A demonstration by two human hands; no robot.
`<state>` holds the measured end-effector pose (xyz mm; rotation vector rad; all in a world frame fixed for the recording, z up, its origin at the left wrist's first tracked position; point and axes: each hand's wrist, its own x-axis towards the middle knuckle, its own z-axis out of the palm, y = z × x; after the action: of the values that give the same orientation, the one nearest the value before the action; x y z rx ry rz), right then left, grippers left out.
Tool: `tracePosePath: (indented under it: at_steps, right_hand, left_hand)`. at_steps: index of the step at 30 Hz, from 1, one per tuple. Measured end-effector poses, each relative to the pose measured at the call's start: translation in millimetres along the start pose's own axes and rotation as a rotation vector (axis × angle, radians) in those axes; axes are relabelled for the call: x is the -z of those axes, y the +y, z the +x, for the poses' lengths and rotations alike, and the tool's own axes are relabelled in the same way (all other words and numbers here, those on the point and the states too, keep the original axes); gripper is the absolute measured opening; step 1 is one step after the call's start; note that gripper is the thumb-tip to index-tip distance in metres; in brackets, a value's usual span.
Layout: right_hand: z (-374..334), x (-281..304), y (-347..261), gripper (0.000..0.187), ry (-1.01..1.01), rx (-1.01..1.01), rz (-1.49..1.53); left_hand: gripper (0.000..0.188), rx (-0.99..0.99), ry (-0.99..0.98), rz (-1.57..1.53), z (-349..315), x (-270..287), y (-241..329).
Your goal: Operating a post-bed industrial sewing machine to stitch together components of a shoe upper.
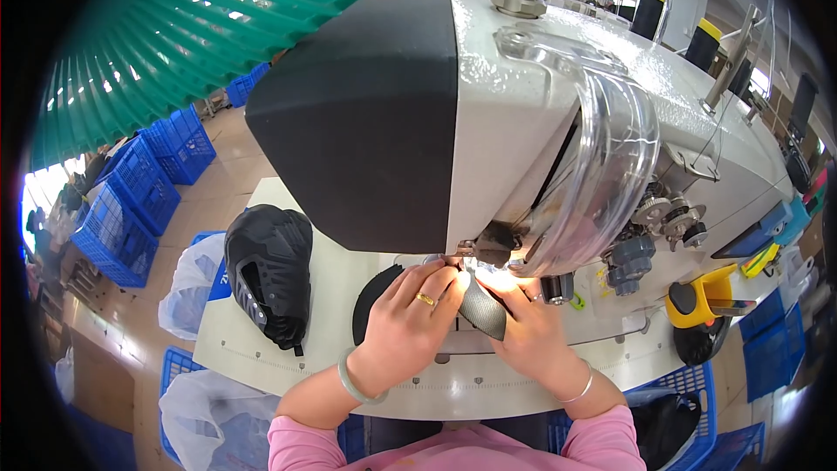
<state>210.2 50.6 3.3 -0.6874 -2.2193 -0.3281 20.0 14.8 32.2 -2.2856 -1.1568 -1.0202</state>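
Note:
Under the lit needle area of a white and black sewing machine [366,113], a grey mesh shoe upper [482,312] with a dark edge is held by both my hands. My left hand [408,310], with fingers bent together, presses on its left side; a black part [370,303] lies beside that hand, partly covered by it. My right hand [534,331] grips the mesh from the right, between thumb and fingers. The fingertips of both hands are close to the needle, partly lost in glare. Several black shoe uppers [268,275] lie stacked on the table's left side.
A clear plastic guard [623,157] curves over the machine's front. A yellow-and-black tool [697,301] stands at the table's right edge. Blue crates [131,192] line the floor at left; a plastic bag [214,419] sits below the table. Green ribbed plastic [192,26] covers the upper left.

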Motion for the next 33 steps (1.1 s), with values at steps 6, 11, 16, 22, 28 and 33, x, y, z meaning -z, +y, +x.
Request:
tracePosePath:
  at_steps: [6,11,16,22,28,33]
  right_hand:
    - [-6,-5,-2,0.039,-0.051,-0.152,0.112]
    - [5,-8,-1,0.038,0.072,-0.143,0.292]
    - [-6,-9,2,0.044,0.071,-0.094,0.300]
    - [-9,5,-4,0.044,-0.081,-0.188,0.195]
    - [-5,4,-4,0.040,-0.001,-0.145,0.178]
    - [-1,1,-5,0.040,0.056,-0.128,0.158]
  left_hand:
    - [0.026,0.134,0.067,-0.205,1,-3,-12]
    - [0.019,0.211,0.278,-0.117,5,-26,-3]
    - [0.029,0.095,0.251,-0.028,0,-26,3]
    - [0.033,-0.012,0.093,-0.072,-6,-9,-8]
    - [0.033,0.016,0.058,-0.073,-2,-8,-4]
    - [0.033,-0.002,0.020,-0.074,3,-2,-5]
